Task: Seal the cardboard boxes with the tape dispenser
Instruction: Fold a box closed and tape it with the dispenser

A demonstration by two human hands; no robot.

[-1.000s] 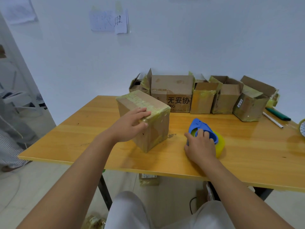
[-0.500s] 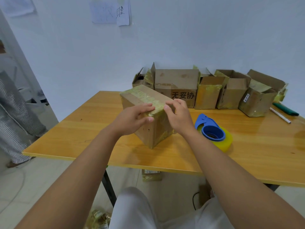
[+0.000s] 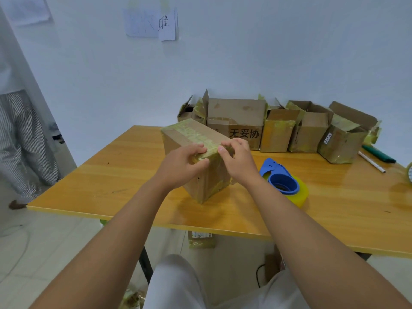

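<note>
Between both hands' fingers, taped box [image 3: 196, 139] near corner, left hand [image 3: 181, 167] and right hand [image 3: 238, 162] pinching it, dispenser [image 3: 282, 181] right of fingers on tabletop [image 3: 124, 175].

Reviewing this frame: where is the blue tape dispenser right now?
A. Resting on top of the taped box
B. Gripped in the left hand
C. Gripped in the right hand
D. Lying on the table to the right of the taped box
D. The blue tape dispenser lies on the table untouched, right of the taped box, while the left hand and right hand both work at the box's near top edge.
</note>
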